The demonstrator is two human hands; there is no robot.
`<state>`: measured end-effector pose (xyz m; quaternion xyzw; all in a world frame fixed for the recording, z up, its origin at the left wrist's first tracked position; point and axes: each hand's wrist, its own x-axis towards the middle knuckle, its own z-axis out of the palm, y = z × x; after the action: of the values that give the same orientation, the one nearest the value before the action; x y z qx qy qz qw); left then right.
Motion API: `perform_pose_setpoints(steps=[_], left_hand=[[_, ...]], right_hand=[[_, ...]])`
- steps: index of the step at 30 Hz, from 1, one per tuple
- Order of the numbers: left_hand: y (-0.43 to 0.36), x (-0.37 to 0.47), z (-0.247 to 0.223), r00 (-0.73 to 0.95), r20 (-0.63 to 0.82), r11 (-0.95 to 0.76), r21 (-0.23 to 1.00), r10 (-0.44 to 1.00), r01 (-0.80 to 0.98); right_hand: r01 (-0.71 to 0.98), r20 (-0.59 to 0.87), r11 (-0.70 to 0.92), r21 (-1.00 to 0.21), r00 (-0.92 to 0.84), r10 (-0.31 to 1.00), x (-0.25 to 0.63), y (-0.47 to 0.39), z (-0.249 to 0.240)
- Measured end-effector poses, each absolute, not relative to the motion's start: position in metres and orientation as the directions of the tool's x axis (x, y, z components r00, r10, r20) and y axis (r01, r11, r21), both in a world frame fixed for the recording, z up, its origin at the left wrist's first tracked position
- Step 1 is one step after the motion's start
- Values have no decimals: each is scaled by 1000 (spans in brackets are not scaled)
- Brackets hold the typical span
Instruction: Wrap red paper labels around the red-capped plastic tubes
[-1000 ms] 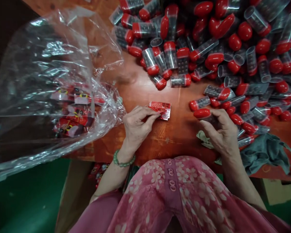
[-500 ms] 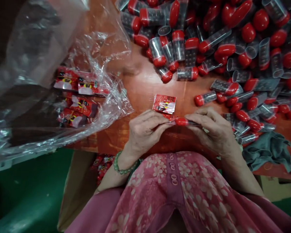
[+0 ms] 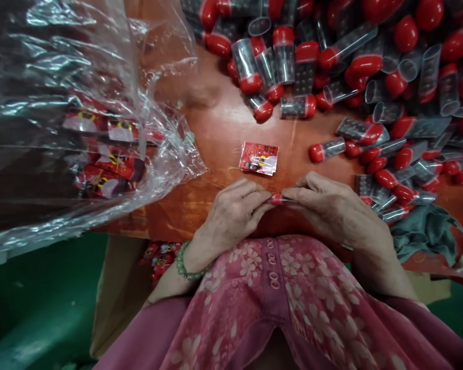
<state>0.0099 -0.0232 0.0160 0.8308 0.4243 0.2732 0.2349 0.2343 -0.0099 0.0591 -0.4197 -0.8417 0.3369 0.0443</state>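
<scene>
Red-capped clear tube (image 3: 278,199) between two hands, just in front of the card stack (image 3: 259,158)

The card stack, small and red with printing, lies flat on the brown table (image 3: 212,123). Nearer to the person than this stack, the left hand (image 3: 237,210) and the right hand (image 3: 332,208) come close together at the red-capped clear tube. The left fingers are closed narrowly at its red end, and the right thumb and fingers pinch its clear end. The fingers cover much of it, so I cannot tell whether the left hand holds also a card.

A green bead bracelet (image 3: 191,267) is around the left wrist. To the left of the stack lies a transparent plastic bag (image 3: 135,72), with red packets (image 3: 118,164) seen through it. Beyond the stack and to its right, many similar tubes (image 3: 366,65) lie in a loose heap. Well to the right of the stack, and nearer to the person, there is a crumpled dark green cloth (image 3: 424,234).
</scene>
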Motion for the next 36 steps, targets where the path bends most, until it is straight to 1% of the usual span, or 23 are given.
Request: perform_pose_setpoints(steps=[5, 8, 10, 13, 15, 18, 20, 22, 24, 26, 28, 31, 33, 36], left_hand=[[-24, 5, 19, 560, 120, -467, 706, 820, 532], [-24, 5, 19, 567, 83, -438, 729, 820, 526], [-23, 7, 18, 594, 45, -432, 731, 803, 529], [-21, 8, 16, 610, 8, -402, 759, 793, 513], [-19, 8, 16, 555, -18, -311, 814, 831, 491], [-17, 4, 18, 353, -137, -41, 891, 925, 452], [-18, -1, 18, 217, -227, 146, 930, 949, 336], [-21, -4, 15, 159, -287, 272, 956, 945, 112], [-28, -3, 9, 152, -311, 331, 935, 938, -129], [-36, 2, 2, 153, -343, 373, 887, 927, -271], [-44, 11, -4, 138, -397, 420, 848, 907, -323], [-50, 23, -8, 102, -453, 456, 804, 885, -381], [-49, 27, -7, 64, -473, 452, 781, 879, -431], [-45, 28, -4, -23, -504, 434, 765, 864, -476]], right_hand=[[554, -213, 292, -780, -673, 708, 234, -6, 52], [417, -156, 236, -877, -714, 683, 233, -5, 42], [382, -146, 216, -899, -725, 673, 233, -6, 36], [453, -228, 169, -876, -695, 682, 234, -8, 31], [440, -244, 105, -892, -663, 708, 234, -10, 30], [307, -219, -31, -951, -600, 769, 232, -12, 27], [225, -246, -143, -964, -542, 804, 228, -14, 25], [146, -303, -265, -953, -471, 828, 223, -15, 21], [60, -355, -363, -930, -411, 840, 217, -17, 17], [-10, -384, -420, -907, -389, 838, 210, -18, 13], [-49, -383, -437, -898, -401, 832, 203, -19, 10], [-46, -356, -410, -911, -416, 837, 196, -23, 10], [12, -338, -368, -930, -422, 841, 195, -26, 13], [166, -313, -266, -949, -446, 839, 199, -28, 17]])
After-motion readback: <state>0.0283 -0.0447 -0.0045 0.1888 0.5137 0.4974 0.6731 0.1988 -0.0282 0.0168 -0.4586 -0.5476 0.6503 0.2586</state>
